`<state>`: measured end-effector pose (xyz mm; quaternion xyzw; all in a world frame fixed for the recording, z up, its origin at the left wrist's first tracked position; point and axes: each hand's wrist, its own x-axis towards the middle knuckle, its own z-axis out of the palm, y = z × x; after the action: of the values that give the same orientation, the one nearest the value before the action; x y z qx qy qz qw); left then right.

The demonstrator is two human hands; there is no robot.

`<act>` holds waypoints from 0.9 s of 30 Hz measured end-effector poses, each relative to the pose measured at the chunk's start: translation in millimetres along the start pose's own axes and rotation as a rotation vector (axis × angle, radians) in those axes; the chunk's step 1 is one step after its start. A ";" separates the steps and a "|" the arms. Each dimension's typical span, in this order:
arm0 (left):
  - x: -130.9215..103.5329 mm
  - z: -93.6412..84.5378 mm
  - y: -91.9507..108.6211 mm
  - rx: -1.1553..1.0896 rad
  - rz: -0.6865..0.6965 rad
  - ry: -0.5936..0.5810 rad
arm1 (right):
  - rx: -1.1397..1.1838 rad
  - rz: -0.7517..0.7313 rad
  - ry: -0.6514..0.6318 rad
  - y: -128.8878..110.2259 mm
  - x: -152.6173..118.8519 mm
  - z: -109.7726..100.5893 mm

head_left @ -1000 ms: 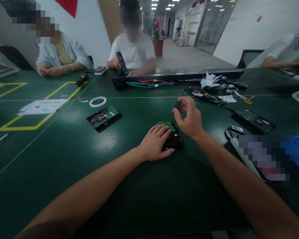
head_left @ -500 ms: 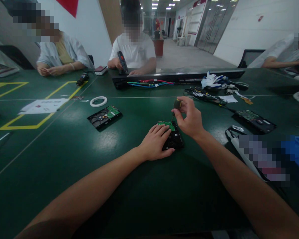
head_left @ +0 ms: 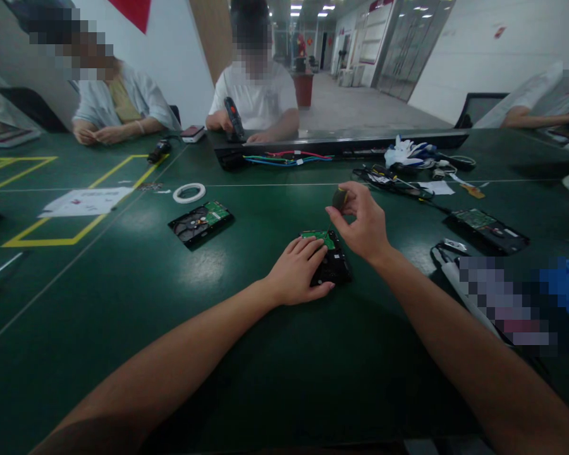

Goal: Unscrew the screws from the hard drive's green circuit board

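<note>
A black hard drive (head_left: 337, 268) with a green circuit board lies on the dark green table (head_left: 275, 360) in front of me. Across its left part rests my left hand (head_left: 299, 272), palm down with the fingers extended, hiding much of the drive. My right hand (head_left: 363, 221) is closed round the dark handle of a screwdriver (head_left: 340, 199). The thin shaft points down to the upper edge of the circuit board; its tip is too small to make out.
A second hard drive (head_left: 201, 223) and a white ring (head_left: 189, 193) lie to the left. Cables, gloves (head_left: 405, 153) and another drive (head_left: 486, 230) are on the right. Behind a long black bar (head_left: 351, 146), a person holds a power tool (head_left: 234, 117). Other people sit at both sides.
The view has shifted very slightly. My left hand stays on the drive, and my right hand keeps its hold on the screwdriver with hardly any movement.
</note>
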<state>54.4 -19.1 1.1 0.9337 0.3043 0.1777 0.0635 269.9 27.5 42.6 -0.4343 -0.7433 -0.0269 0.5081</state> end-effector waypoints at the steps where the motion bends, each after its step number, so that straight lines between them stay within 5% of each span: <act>1: 0.0 -0.2 0.2 0.001 0.000 0.001 | 0.000 -0.001 0.000 0.0 0.1 0.0; 27: -0.3 1.9 -1.7 -0.011 0.000 0.007 | -0.040 -0.008 -0.027 -8.6 4.3 -0.5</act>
<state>54.0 -17.9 -1.2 0.9327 0.3034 0.1828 0.0677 264.0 24.6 49.6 -0.4416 -0.7513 -0.0377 0.4891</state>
